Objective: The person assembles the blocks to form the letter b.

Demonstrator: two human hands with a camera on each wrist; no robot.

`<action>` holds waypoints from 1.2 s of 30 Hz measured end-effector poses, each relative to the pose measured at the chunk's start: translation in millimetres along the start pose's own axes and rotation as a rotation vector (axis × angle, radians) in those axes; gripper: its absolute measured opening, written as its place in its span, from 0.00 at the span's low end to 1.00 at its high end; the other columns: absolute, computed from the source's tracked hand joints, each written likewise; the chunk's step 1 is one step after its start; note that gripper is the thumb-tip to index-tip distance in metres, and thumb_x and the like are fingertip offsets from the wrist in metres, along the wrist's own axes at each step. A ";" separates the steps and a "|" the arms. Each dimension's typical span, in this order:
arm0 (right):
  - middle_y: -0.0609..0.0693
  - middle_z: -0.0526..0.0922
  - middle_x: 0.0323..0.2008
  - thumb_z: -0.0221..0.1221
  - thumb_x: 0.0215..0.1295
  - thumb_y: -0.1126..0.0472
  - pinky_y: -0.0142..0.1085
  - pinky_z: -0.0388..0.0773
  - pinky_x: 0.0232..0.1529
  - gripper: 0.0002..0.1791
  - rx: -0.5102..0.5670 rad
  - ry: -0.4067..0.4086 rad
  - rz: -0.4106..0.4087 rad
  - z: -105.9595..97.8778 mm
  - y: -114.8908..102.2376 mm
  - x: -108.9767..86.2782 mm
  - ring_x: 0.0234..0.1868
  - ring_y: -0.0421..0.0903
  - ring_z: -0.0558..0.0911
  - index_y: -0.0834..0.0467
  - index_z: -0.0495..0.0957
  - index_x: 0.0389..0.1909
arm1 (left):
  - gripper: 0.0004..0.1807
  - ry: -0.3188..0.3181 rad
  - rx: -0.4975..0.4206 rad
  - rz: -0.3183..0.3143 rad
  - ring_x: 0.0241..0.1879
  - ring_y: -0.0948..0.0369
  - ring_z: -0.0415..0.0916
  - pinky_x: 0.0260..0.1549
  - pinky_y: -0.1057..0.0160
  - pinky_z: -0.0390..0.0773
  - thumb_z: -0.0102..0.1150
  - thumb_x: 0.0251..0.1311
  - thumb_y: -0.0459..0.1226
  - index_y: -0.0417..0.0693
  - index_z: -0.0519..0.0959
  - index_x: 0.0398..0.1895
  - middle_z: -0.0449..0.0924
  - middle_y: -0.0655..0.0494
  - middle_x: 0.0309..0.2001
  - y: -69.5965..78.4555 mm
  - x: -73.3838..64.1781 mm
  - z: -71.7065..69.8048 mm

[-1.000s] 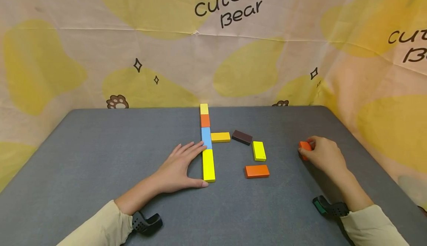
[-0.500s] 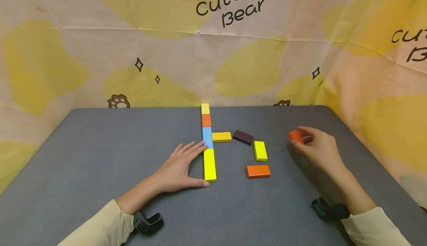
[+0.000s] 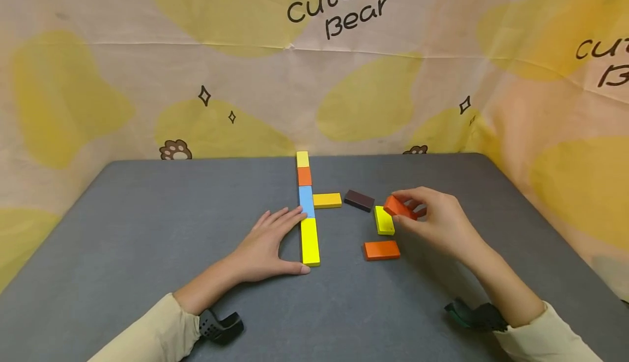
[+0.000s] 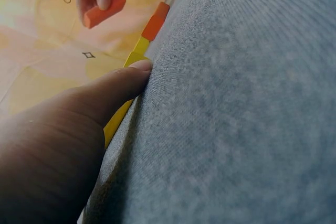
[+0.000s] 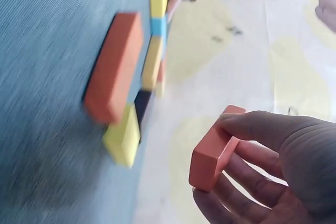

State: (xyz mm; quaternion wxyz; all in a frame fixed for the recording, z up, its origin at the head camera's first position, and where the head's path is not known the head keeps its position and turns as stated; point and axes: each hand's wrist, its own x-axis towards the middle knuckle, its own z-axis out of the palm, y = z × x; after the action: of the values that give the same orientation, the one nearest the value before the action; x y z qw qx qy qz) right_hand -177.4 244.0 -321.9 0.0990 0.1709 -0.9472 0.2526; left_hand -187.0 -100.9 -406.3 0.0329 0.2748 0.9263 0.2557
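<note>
My right hand (image 3: 442,220) pinches an orange block (image 5: 212,150) between thumb and fingers, raised above the table beside a yellow block (image 3: 384,221). My left hand (image 3: 265,247) lies with spread, straight fingers along a straight row; its fingertips touch near the blue block (image 3: 306,201) and its thumb is at the near end of the long yellow block (image 3: 310,242). Farther up that row are an orange block (image 3: 304,176) and a pale yellow block (image 3: 302,159). A yellow-orange block (image 3: 327,200) juts right from the blue one, followed by a dark brown block (image 3: 359,200).
Another orange block (image 3: 381,250) lies just nearer than the short yellow one, with a gap between them. The grey table (image 3: 147,214) ends at a patterned cloth backdrop (image 3: 245,78). Black bands (image 3: 221,326) sit at both wrists.
My right hand has lifted the orange block from the table's right side and carried it left to the yellow block. The left hand and the laid blocks keep their places.
</note>
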 end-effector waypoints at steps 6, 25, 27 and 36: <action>0.47 0.88 0.40 0.74 0.56 0.62 0.40 0.86 0.41 0.19 0.025 -0.036 -0.121 6.1 -25.6 8.6 0.39 0.43 0.83 0.57 0.86 0.50 | 0.56 0.008 0.000 0.003 0.81 0.49 0.50 0.79 0.37 0.43 0.71 0.48 0.63 0.60 0.58 0.80 0.53 0.63 0.81 -1.4 -1.3 -0.5; 0.43 0.87 0.43 0.75 0.55 0.58 0.36 0.84 0.42 0.19 0.052 -0.211 -0.266 47.3 -58.8 15.3 0.40 0.39 0.81 0.53 0.86 0.49 | 0.56 0.007 0.008 -0.003 0.81 0.48 0.51 0.78 0.36 0.44 0.71 0.48 0.64 0.59 0.59 0.79 0.54 0.61 0.81 -0.7 -0.3 -1.7; 0.42 0.86 0.43 0.75 0.55 0.58 0.34 0.83 0.43 0.19 0.035 -0.225 -0.267 50.6 -59.6 14.7 0.41 0.39 0.81 0.52 0.86 0.49 | 0.56 0.009 0.012 -0.001 0.80 0.48 0.51 0.78 0.36 0.44 0.71 0.48 0.64 0.59 0.59 0.79 0.54 0.61 0.81 -0.5 -0.3 -2.0; 0.42 0.86 0.43 0.75 0.55 0.57 0.34 0.82 0.48 0.19 0.002 -0.312 -0.217 66.7 -58.9 15.8 0.43 0.39 0.80 0.51 0.87 0.49 | 0.56 0.005 0.010 0.000 0.81 0.49 0.50 0.78 0.36 0.44 0.71 0.48 0.64 0.58 0.59 0.80 0.54 0.60 0.81 0.0 0.4 -1.1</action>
State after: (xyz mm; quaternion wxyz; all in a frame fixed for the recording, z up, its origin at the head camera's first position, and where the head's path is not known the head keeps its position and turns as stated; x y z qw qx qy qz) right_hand -176.7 157.5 -348.2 -0.0228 0.3092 -0.9268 0.2120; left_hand -187.6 -101.2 -405.3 0.0292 0.2744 0.9276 0.2518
